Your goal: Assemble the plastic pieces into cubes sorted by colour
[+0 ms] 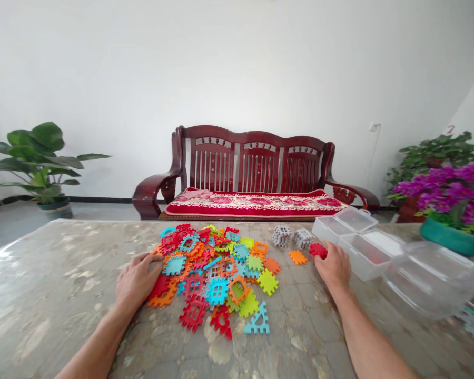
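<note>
A heap of flat plastic interlocking tiles (217, 273) in red, orange, teal and lime lies in the middle of a marbled table (63, 295). My left hand (136, 280) rests palm down on the heap's left edge, touching red and orange tiles. My right hand (332, 266) sits to the right of the heap, its fingers closed on a red tile (318, 250). A single orange tile (297, 257) lies just left of that hand. Two small grey built cubes (291, 237) stand behind it.
Clear plastic boxes (365, 247) and a large clear lid (434, 276) sit at the right of the table. A teal pot of purple flowers (454, 210) stands far right. Behind the table are a red wooden bench (253, 176) and a leafy potted plant (43, 168).
</note>
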A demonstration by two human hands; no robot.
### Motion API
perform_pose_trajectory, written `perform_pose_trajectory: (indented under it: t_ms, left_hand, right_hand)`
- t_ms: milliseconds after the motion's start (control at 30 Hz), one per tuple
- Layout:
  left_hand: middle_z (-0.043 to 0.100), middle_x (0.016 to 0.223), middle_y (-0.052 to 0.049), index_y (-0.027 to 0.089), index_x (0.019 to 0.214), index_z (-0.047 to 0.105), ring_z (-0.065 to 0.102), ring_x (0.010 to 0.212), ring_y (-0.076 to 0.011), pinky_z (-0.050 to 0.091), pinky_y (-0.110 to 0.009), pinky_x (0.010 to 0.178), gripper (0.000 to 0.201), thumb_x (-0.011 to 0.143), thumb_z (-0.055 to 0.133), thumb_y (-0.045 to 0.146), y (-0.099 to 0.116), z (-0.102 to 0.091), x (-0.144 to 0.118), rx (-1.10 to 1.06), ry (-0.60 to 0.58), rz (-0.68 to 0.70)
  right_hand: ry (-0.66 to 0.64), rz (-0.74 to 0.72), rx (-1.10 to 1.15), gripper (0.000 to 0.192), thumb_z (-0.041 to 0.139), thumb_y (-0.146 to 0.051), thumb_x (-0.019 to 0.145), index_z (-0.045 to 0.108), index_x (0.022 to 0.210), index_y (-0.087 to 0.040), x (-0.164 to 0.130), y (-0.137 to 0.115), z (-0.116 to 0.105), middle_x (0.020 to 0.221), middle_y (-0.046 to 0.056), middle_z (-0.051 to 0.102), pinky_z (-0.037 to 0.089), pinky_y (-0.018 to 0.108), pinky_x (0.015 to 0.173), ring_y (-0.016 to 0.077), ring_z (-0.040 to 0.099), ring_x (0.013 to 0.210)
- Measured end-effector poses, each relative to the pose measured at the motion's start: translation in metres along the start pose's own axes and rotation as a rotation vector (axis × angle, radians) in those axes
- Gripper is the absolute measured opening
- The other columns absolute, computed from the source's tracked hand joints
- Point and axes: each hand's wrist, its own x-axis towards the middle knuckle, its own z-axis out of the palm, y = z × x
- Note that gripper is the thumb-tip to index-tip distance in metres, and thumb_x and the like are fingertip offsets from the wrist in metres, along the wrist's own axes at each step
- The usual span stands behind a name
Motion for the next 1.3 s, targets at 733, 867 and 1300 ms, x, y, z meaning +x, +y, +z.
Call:
perform_pose_trajectory:
  t_ms: [733, 867, 1300]
  left_hand:
    - [0.063, 0.131, -0.009, 0.023, 0.122, 0.065, 0.054, 0.126, -0.0283, 0.037, -0.045, 0.110, 0.051, 0.088, 0.037, 0.049, 0.012, 0.017, -0.001, -0.159, -0.027, 0.194]
    - [0.067, 0.125, -0.009, 0.022, 0.116, 0.068, 0.059, 0.120, -0.0258, 0.042, -0.040, 0.106, 0.054, 0.087, 0.034, 0.052, 0.007, 0.016, 0.003, -0.319, 0.012, 0.189]
    - [0.071, 0.114, -0.008, 0.022, 0.104, 0.072, 0.064, 0.108, -0.0257, 0.049, -0.036, 0.094, 0.041, 0.081, 0.044, 0.041, 0.005, 0.014, 0.005, -0.342, 0.049, 0.081]
  right_hand:
    - [-0.520, -0.672, 0.318, 0.026, 0.049, -0.026, 0.091, 0.072, 0.102, -0.022, -0.013, -0.131, 0.014, 0.113, 0.006, 0.072, 0.040, 0.032, 0.099, 0.0209, 0.061, 0.110]
    - [-0.468, -0.584, 0.302, 0.030, 0.041, -0.030, 0.096, 0.070, 0.096, -0.023, -0.014, -0.124, 0.013, 0.103, 0.007, 0.073, 0.042, 0.029, 0.086, 0.0207, 0.063, 0.101]
    - [-0.460, -0.332, 0.474, 0.035, 0.041, -0.031, 0.092, 0.067, 0.112, -0.021, -0.010, -0.093, 0.013, 0.114, 0.008, 0.072, 0.046, 0.031, 0.089, 0.0214, 0.066, 0.104]
